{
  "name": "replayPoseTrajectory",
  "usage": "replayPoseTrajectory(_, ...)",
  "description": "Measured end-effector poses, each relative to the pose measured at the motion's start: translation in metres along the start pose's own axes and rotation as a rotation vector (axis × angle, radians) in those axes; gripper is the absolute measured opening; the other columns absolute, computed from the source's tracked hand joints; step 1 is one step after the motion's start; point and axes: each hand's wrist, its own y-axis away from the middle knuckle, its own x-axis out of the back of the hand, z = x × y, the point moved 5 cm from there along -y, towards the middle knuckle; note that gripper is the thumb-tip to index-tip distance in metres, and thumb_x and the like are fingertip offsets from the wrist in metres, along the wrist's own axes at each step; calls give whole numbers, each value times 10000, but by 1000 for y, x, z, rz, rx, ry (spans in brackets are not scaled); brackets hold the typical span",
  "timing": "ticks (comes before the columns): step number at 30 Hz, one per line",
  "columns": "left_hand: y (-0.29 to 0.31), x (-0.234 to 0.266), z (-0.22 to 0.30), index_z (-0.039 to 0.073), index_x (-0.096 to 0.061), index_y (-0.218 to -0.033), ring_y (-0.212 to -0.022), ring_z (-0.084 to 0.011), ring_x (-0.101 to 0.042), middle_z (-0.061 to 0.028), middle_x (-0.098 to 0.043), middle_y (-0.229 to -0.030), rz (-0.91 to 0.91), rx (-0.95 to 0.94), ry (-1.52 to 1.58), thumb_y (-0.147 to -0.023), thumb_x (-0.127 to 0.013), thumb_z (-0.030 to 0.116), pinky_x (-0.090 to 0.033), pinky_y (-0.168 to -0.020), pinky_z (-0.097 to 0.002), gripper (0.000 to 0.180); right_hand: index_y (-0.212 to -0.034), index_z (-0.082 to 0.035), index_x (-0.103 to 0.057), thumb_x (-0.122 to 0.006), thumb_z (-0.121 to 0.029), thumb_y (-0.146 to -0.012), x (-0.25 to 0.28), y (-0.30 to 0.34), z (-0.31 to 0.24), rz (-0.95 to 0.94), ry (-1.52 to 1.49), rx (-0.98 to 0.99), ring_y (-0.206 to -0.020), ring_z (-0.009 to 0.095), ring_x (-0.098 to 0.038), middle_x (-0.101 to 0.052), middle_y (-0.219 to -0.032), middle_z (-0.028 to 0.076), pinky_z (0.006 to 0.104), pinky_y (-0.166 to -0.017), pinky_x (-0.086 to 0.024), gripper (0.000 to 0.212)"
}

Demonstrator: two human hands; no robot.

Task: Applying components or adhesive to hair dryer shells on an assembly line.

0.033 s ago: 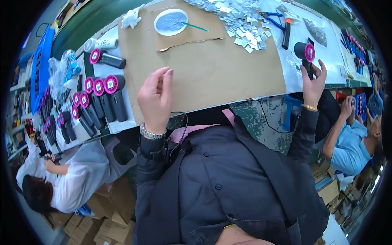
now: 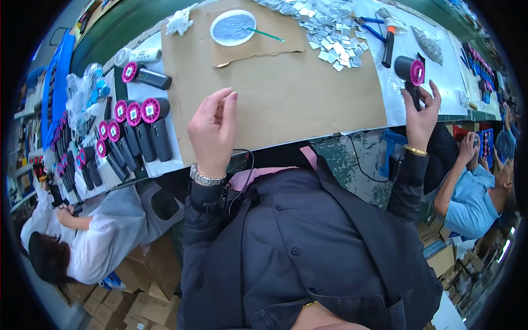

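Note:
My right hand (image 2: 422, 118) is at the right end of the work surface, its thumb and fingers around the handle of a black hair dryer (image 2: 406, 69) with a magenta round end. My left hand (image 2: 212, 132) hovers over the near left part of the cardboard sheet (image 2: 308, 99), fingers curled in and thumb close to the fingertips. Whether something small is in it is hidden. To its left, several more black hair dryers (image 2: 159, 137) with magenta ends lie side by side, and one (image 2: 151, 77) lies apart behind them.
A white bowl of grey paste (image 2: 234, 41) with a green stick (image 2: 269, 36) stands at the back. Several small silvery squares (image 2: 335, 49) are heaped beside it. Pliers (image 2: 371, 30) and a hammer (image 2: 388, 47) lie at the right. Co-workers sit at left (image 2: 104, 236) and right (image 2: 473, 187). A black cable (image 2: 357, 159) hangs below the edge.
Almost nothing differs. The view has shifted slightly; both hands keep their pose, the right one still at the hair dryer's handle.

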Motion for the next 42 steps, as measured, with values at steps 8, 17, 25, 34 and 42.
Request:
replayPoseTrajectory(8,-2,-17,16,15,-744,-1302,-740,-146,-670,-84,-716,-1013,-26,-145,-16,-1010,-819,131,-546,-617,-283,323,-1594,-56,-440,-923,-117,-869,-101,91,-208,-536,-297,244,-979,255,-758,-744,-1084,131,385,-850,-611,874)
replayPoseTrajectory(17,-15,-15,-7,35,-766,-1327,-962,-252,-694,-120,-699,-1168,60,-193,-228,-962,-852,200,-583,-813,-400,410,-1498,-71,-526,-922,-236,-883,-170,124,-249,-508,-235,382,-939,335,-739,-742,-1065,150,433,-816,-582,750)
replayPoseTrajectory(25,-18,-16,7,90,-804,-1227,-1038,-296,-654,-86,-720,-1165,115,-328,-384,-897,-870,142,-543,-900,-441,340,-1345,-75,-666,-866,-262,-952,-146,52,-245,-373,-106,641,-979,329,-749,-761,-1142,135,430,-818,-588,479)
replayPoseTrajectory(34,-19,-21,9,92,-786,-1148,-1054,-319,-679,-75,-758,-1140,14,-421,-233,-869,-842,29,-554,-914,-442,291,-1246,-77,-743,-834,-334,-974,-202,-2,-251,-504,295,727,-929,355,-753,-761,-1048,140,432,-792,-595,385)
replayPoseTrajectory(42,-17,-21,-2,65,-789,-1187,-1037,-320,-701,-88,-757,-1124,-2,-482,-148,-860,-808,-39,-580,-896,-429,344,-1065,-63,-830,-783,-227,-1021,-196,-25,-255,-276,-24,737,-799,310,-739,-730,-900,106,407,-725,-576,176)
